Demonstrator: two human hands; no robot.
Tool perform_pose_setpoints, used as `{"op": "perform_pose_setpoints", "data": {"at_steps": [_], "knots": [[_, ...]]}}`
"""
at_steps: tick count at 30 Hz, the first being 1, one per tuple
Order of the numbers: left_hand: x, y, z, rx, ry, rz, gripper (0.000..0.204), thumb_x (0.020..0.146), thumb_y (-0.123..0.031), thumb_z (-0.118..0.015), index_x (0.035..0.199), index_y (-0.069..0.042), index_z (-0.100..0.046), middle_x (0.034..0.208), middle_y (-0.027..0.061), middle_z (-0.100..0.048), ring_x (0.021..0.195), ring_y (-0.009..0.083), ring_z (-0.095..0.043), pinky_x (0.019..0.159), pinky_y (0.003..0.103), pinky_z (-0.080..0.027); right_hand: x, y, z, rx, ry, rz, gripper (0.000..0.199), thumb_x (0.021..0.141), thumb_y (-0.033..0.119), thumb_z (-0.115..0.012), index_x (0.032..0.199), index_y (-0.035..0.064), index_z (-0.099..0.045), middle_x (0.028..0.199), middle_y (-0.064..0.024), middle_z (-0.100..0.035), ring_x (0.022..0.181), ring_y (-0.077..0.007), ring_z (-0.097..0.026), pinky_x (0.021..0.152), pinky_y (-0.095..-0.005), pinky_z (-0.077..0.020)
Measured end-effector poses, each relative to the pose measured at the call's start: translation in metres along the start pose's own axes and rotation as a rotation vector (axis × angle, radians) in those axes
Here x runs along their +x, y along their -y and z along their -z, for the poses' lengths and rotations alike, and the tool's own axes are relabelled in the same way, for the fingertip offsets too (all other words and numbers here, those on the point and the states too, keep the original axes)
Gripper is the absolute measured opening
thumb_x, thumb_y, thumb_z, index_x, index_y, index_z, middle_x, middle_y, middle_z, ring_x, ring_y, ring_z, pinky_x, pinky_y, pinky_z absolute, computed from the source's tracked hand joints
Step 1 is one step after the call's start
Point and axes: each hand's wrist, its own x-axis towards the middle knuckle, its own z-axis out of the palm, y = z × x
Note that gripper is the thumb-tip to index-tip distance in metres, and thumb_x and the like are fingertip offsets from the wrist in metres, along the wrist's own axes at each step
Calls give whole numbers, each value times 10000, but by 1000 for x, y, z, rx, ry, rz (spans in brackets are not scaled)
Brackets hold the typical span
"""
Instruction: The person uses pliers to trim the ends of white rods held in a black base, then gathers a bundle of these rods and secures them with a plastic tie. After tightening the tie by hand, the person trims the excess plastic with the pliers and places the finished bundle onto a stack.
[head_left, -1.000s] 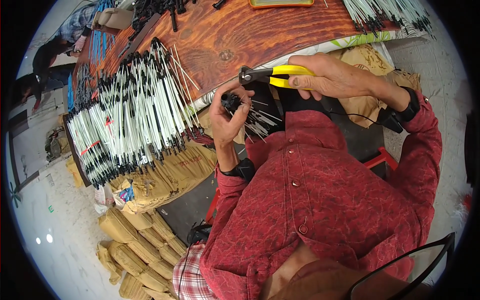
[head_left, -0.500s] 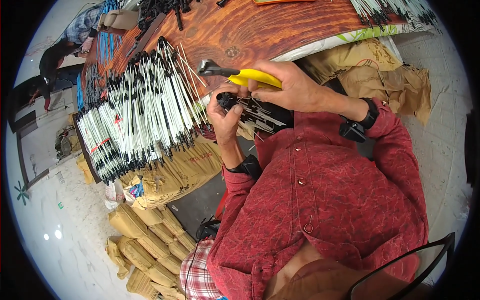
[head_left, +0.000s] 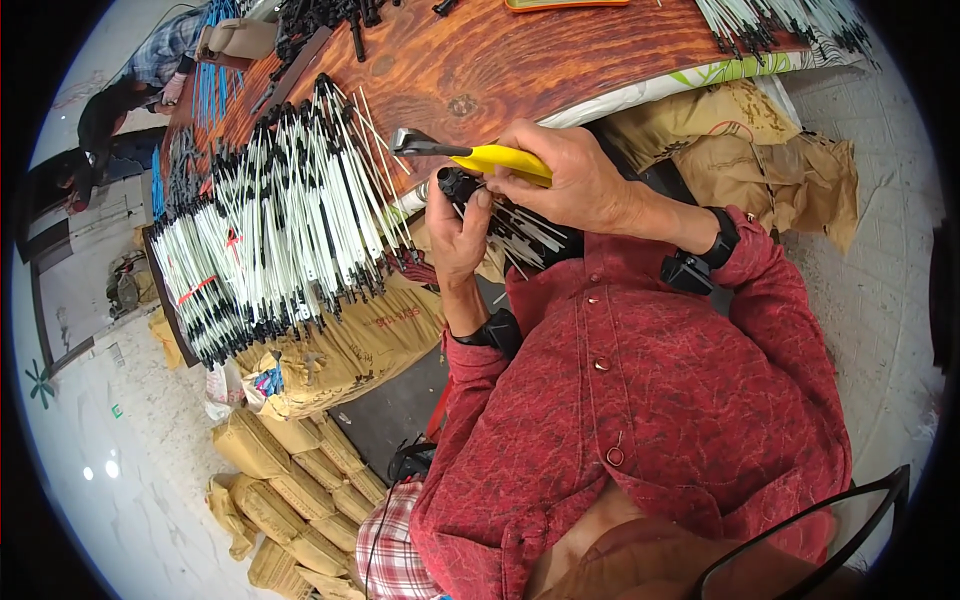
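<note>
My right hand (head_left: 572,178) is closed around the yellow handles of a pair of pliers (head_left: 500,160), whose grey metal head points left over the table edge. Just below that head, my left hand (head_left: 459,238) pinches a small black plastic part (head_left: 458,183) between thumb and fingers. The tool's head is apart from the part, and the right fingertips come close to it. Beneath both hands lies a loose bunch of thin pale rods (head_left: 530,232), partly covered by them. A big pile of white rods with black ends (head_left: 290,215) rests on the table to the left.
The brown wooden table (head_left: 520,60) holds black parts (head_left: 355,25) at the back, blue rods (head_left: 215,75) at far left and more white rods (head_left: 760,25) at far right. Brown paper sacks (head_left: 290,480) are stacked at lower left. Other people (head_left: 115,120) work beyond the table.
My right hand and the pliers have shifted slightly left. My left hand has moved a little to the right, with the black part tilted differently in its fingers.
</note>
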Motion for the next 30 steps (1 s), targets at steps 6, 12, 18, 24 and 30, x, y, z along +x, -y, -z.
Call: {"op": "perform_pose_setpoints", "data": {"at_steps": [6,12,18,24,30], "knots": [[2,1,0,-73,67,-5,264,929,-135,-645,1133,-20,-524,1012,28,-556,861,96,-547,771,238,-461,6,-8,-2,562,68,-442,311,842,95,-734,1056,31,-517,873,-28,-597,729,-102,-610,641,-265,-516],[4,1,-4,-100,109,63,245,933,-126,-633,1127,-25,-523,998,30,-549,869,102,-546,774,232,-449,0,-16,-5,910,43,-534,370,843,46,-710,1121,29,-468,960,-54,-580,718,-96,-599,618,-232,-509],[5,-5,-8,-38,64,42,240,937,-123,-621,1129,-23,-518,980,35,-558,877,106,-534,784,248,-445,-8,-6,-5,864,-5,-474,302,854,27,-683,1074,24,-476,903,-47,-588,721,-91,-598,623,-232,-504],[7,-7,-14,-204,153,-5,280,944,-145,-615,1162,-12,-499,944,47,-559,874,119,-532,788,282,-454,-7,-5,30,767,150,-532,242,892,70,-668,1095,6,-553,929,-31,-629,763,-76,-608,655,-239,-511],[9,-5,-5,-290,166,-1,373,942,-176,-632,1235,3,-484,958,59,-564,902,134,-557,817,298,-468,-15,-20,61,46,221,46,303,822,-35,-602,1110,43,-653,1131,-94,-672,788,-200,-633,740,-316,-524]]}}
